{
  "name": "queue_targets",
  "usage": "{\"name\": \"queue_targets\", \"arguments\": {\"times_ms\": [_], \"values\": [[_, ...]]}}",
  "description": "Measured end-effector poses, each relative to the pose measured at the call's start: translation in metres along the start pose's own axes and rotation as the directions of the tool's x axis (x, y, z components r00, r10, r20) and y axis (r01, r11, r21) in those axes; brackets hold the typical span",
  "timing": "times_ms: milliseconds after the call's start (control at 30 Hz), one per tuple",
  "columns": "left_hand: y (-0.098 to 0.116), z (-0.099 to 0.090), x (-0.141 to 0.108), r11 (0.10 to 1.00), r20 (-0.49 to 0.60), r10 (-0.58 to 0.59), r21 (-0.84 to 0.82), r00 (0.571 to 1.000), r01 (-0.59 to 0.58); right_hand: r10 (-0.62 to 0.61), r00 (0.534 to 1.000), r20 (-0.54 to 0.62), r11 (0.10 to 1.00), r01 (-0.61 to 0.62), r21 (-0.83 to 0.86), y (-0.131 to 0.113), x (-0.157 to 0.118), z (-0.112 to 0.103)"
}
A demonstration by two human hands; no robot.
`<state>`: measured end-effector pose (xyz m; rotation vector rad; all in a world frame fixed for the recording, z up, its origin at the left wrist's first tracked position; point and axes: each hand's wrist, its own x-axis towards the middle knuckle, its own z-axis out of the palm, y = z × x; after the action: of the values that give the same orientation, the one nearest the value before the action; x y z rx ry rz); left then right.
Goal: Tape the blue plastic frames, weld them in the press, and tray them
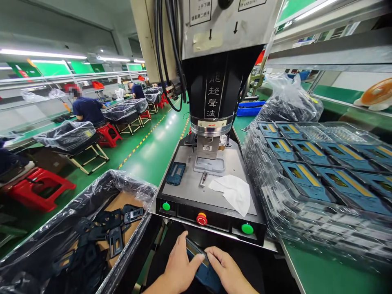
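Observation:
Low in front of the machine, my left hand (180,261) grips a dark blue plastic housing (206,274) along its left side, thumb on its face. My right hand (225,265) is closed on the same housing at its right edge, fingertips pressed together near the top. The hands partly cover the housing. Just beyond them stands an ultrasonic welding machine (211,92) with its metal head over a pale fixture (210,164). A second dark blue housing (176,173) lies on the left of the machine's plate, and a white cloth (234,192) on the right.
A red stop button (201,219) sits between two green buttons (166,206) on the machine front. At left is a plastic-lined bin (122,261) with dark frames (116,241). Stacked clear trays (263,196) of housings stand at right. People (87,107) sit farther back.

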<state>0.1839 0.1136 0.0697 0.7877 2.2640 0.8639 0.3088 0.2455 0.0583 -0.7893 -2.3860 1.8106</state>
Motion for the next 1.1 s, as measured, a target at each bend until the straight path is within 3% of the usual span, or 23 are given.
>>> {"name": "queue_targets", "arguments": {"times_ms": [167,333,433,500,633,800,967,1100], "values": [[0.011,0.003,0.002,0.998,0.021,-0.016,0.056,1.000,0.015,0.004,1.000,-0.004,0.960,-0.003,0.281,0.006,0.002,0.007],[0.005,-0.004,0.013,0.991,-0.032,0.024,-0.134,0.999,-0.028,0.041,0.998,-0.048,0.964,-0.027,0.263,0.000,0.002,0.003],[-0.001,-0.009,0.018,0.899,-0.031,-0.048,-0.437,0.998,0.030,0.003,0.995,-0.098,0.989,0.011,0.146,-0.008,0.000,-0.002],[-0.002,-0.013,0.020,0.841,-0.013,-0.078,-0.537,0.997,0.059,-0.076,0.989,-0.126,0.997,0.075,-0.013,-0.012,-0.003,-0.006],[0.000,-0.023,0.020,0.763,-0.036,-0.144,-0.640,0.989,0.088,-0.257,0.965,-0.047,0.925,0.232,-0.300,-0.013,-0.011,-0.010],[0.000,-0.030,0.018,0.690,-0.058,-0.182,-0.718,0.982,0.086,-0.357,0.933,0.056,0.820,0.341,-0.460,-0.009,-0.012,-0.012],[-0.006,-0.031,0.017,0.656,0.019,-0.220,-0.737,0.975,0.162,-0.482,0.872,0.081,0.681,0.432,-0.592,-0.012,-0.011,-0.016],[-0.027,-0.031,0.027,0.601,0.117,-0.271,-0.754,0.955,0.264,-0.541,0.841,0.030,0.613,0.418,-0.671,-0.026,-0.015,-0.036]]}}
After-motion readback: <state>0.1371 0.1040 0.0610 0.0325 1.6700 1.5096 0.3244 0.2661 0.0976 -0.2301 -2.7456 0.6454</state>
